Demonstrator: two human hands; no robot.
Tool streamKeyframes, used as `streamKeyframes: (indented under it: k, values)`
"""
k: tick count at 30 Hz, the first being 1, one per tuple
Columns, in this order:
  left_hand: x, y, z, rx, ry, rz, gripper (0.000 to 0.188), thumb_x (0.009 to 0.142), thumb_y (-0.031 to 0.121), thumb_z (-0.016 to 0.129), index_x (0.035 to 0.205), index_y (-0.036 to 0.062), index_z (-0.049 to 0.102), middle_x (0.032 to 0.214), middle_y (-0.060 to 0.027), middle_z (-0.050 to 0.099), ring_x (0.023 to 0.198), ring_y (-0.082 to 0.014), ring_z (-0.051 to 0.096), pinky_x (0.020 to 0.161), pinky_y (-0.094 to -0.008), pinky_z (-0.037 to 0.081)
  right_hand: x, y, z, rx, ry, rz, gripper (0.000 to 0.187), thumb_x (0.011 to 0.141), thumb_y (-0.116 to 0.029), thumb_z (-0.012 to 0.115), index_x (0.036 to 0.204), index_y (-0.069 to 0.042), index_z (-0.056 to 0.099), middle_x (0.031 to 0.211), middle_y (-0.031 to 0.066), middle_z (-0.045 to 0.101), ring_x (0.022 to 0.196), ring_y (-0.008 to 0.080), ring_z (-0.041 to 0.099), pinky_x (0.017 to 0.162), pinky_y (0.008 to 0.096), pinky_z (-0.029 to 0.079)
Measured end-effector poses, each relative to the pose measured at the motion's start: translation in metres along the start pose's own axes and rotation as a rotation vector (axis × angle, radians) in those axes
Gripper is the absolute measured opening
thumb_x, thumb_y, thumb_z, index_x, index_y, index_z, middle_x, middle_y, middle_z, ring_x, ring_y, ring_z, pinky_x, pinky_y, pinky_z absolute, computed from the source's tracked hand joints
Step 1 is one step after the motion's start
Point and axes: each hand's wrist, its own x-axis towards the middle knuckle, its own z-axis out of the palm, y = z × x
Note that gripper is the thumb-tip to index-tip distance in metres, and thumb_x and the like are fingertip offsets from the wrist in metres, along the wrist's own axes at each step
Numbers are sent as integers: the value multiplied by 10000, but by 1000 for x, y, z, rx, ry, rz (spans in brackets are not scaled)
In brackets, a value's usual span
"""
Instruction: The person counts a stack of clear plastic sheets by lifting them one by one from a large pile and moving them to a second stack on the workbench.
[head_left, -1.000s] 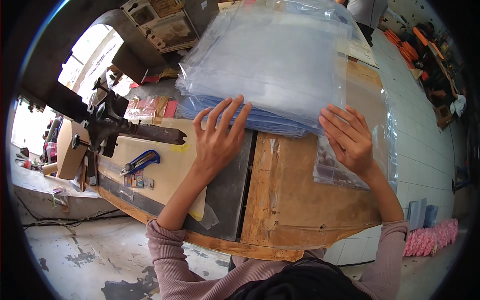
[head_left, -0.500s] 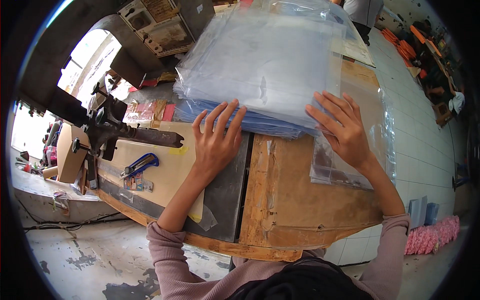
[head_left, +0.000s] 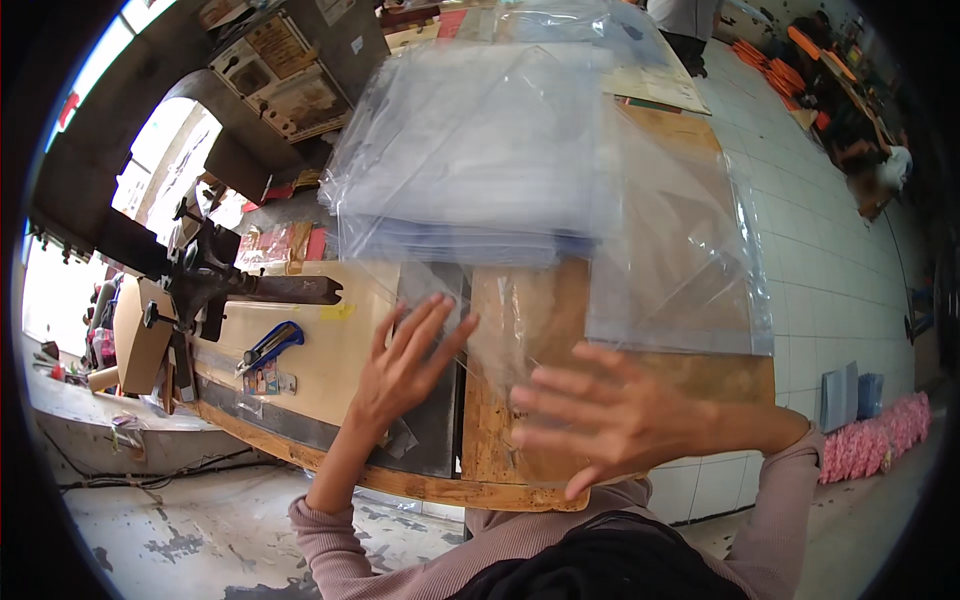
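My left hand (head_left: pixel 408 362) is over the dark strip of the table, fingers stretched and apart. A thin clear plastic sheet (head_left: pixel 425 285) reaches from the stack toward its fingertips; whether they touch is unclear. Nearer the table's front edge, my right hand (head_left: pixel 615 412) is spread flat and smeared by motion, with nothing visible in it. Beyond both hands lies a thick stack of clear plastic sheets (head_left: pixel 480 140), bluish along its near edge. To its right a smaller pile of clear sheets (head_left: pixel 680 250) lies on the brown board.
A dark metal machine arm (head_left: pixel 285 288) juts over the table from the left. Near it a blue box cutter (head_left: pixel 270 347) lies on tan card. A control box (head_left: pixel 280 75) stands at the back left. A person (head_left: pixel 685 30) is at the far end; pink bundles (head_left: pixel 875 440) lie on the floor.
Both hands have come off the thick stack and back toward me, the right one also swinging left. A clear sheet now hangs past the stack's near edge. The view has shifted slightly.
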Motion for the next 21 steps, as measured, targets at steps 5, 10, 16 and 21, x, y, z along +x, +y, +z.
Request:
streamKeyframes:
  k: [5, 10, 16, 21]
  values:
    - [-15, 16, -21, -268, -291, 56, 450, 715, 164, 677, 1157, 175, 590, 1153, -33, 562, 1030, -179, 556, 918, -369, 408, -3, 69, -43, -428, 491, 631, 623, 846, -468, 522, 1304, -59, 419, 1308, 191, 418, 1191, 320, 413, 968, 436, 340]
    - [52, 3, -66, -56, 47, 53, 455, 692, 209, 720, 1127, 155, 599, 1170, -42, 561, 1040, -209, 546, 920, -371, 419, 12, 92, -59, 339, 349, 970, 314, 852, -232, 584, 1057, 4, 565, 848, 141, 644, 652, 238, 622, 578, 304, 479]
    - [134, -39, -76, -488, 490, -170, 410, 745, 240, 707, 1100, 71, 590, 1000, -113, 615, 889, -189, 595, 755, -269, 437, 16, 55, -68, -103, 467, 367, 162, 783, -102, 645, 918, -21, 603, 695, 120, 607, 556, 243, 583, 507, 290, 435]
    - [139, -43, -62, -966, 296, -281, 224, 766, 231, 702, 869, 40, 647, 717, 0, 632, 662, -52, 567, 551, -199, 371, 6, 50, -80, 59, 345, 471, 155, 782, -112, 649, 906, -27, 612, 698, 101, 614, 550, 237, 574, 503, 290, 429]
